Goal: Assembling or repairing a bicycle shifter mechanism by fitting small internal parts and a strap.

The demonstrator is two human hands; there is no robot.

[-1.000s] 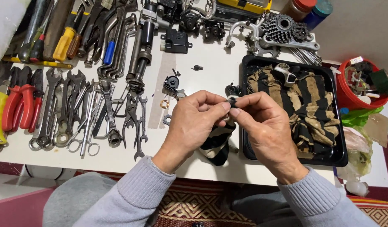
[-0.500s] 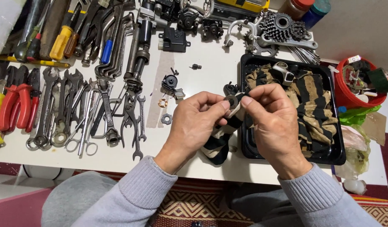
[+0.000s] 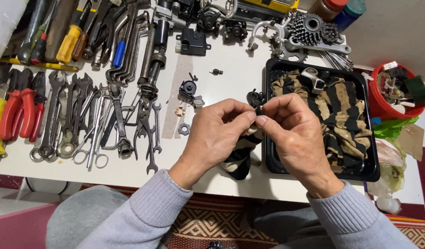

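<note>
My left hand (image 3: pixel 217 133) and my right hand (image 3: pixel 293 133) meet above the front edge of the white table (image 3: pixel 231 87). Thumbs and forefingers of both pinch one small black part (image 3: pixel 258 110) between them; most of it is hidden by the fingertips. A black-and-tan striped rag (image 3: pixel 240 159) hangs under my left palm and drapes over the table edge. Just behind the fingertips lies another small black mechanical piece (image 3: pixel 255 97). Grey sleeves cover both wrists.
A black tray (image 3: pixel 371 170) on the right holds a striped cloth and a silver part (image 3: pixel 313 78). Spanners (image 3: pixel 118 120), red pliers (image 3: pixel 19 113) and screwdrivers (image 3: pixel 67 44) fill the left. Small washers (image 3: pixel 184 128), a black part (image 3: pixel 189 90), a sprocket cluster (image 3: pixel 309 25) and a red bucket (image 3: pixel 383 108) lie around.
Both hands have stayed together on the small part, with only slight turning of the fingers. The view has shifted a little; the tools lie where they were.
</note>
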